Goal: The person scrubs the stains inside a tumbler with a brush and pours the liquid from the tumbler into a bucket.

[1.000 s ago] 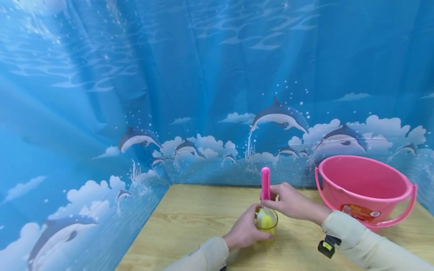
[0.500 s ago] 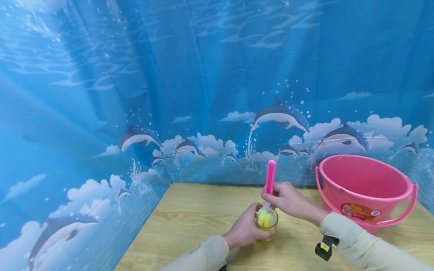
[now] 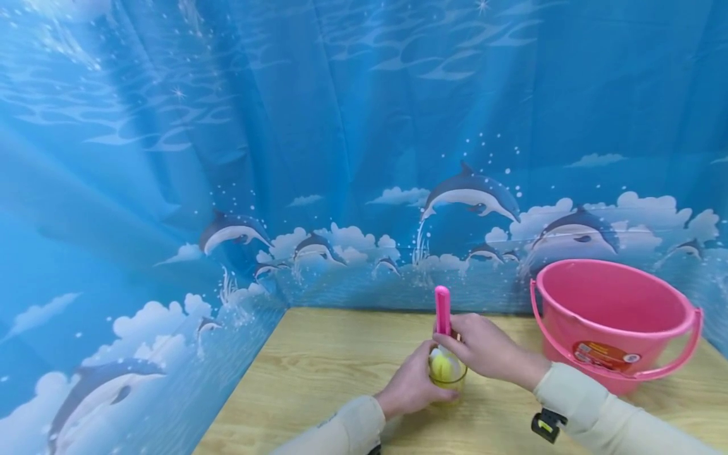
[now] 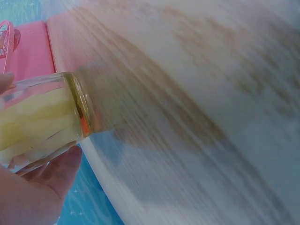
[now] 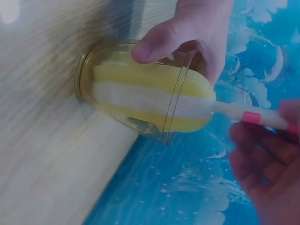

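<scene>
A see-through, amber-tinted glass cup (image 5: 83, 77) stands on the table, and my left hand (image 3: 411, 382) grips it round the side. Inside it sits the yellow-and-white sponge head of a cup brush (image 5: 150, 96), its top end level with or just above the rim. The brush's pink handle (image 3: 442, 309) points up, nearly upright. My right hand (image 3: 488, 351) holds the handle low down, close above the cup. In the left wrist view the pale yellow sponge shows through the glass (image 4: 77, 105), near the cup's base.
A large pink bucket (image 3: 611, 341) with a pink handle and a red label stands to the right of my right hand. The wood-grain table (image 3: 324, 360) extends left and in front. Behind it hangs a blue curtain (image 3: 352, 126) printed with dolphins and clouds.
The brush first rose a little and leaned right; now it has gone down deeper into the cup and stands nearly upright. My right hand moved with it. The left hand and cup stayed put.
</scene>
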Motion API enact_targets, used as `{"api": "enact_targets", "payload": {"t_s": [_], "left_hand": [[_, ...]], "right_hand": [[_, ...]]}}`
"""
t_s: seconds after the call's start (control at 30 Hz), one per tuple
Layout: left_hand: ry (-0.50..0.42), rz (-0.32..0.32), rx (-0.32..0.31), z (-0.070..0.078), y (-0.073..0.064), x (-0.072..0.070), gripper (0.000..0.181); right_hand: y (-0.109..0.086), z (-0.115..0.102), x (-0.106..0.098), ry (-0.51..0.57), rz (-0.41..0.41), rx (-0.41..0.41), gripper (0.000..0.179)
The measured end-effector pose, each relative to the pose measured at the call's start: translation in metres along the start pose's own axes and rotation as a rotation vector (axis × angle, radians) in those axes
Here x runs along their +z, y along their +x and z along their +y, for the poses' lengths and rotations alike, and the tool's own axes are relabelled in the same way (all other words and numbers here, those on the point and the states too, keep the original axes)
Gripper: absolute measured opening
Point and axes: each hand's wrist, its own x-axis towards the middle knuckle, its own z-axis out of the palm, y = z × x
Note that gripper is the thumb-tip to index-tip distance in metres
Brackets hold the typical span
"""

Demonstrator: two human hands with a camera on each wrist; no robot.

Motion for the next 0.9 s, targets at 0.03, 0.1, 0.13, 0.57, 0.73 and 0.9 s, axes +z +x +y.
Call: {"api": "enact_targets", "payload": {"t_s": [0.03,0.1,0.13,0.57,0.73,0.9], "left_hand": [[0.006,-0.001,-0.003,0.000,0.000,0.000,0.090],[0.018,0.000,-0.004,0.000,0.001,-0.001,0.090],[0.019,-0.003,-0.009,0.000,0.001,-0.001,0.090],[0.019,-0.004,-0.045,0.002,0.002,-0.002,0.088],[0.030,0.007,-0.022,0.000,0.002,-0.002,0.088],[0.031,0.011,0.004,-0.002,0.001,0.000,0.085]], "right_hand": [[0.000,-0.002,0.000,-0.021,0.000,0.002,0.017],[0.001,-0.003,0.001,-0.047,0.003,0.004,0.017],[0.001,-0.003,0.001,-0.048,0.004,0.007,0.017],[0.002,0.002,0.002,0.152,0.049,0.221,0.014],[0.000,0.001,0.007,0.159,0.107,0.236,0.014],[-0.006,0.005,0.010,0.117,0.133,0.148,0.014]]}}
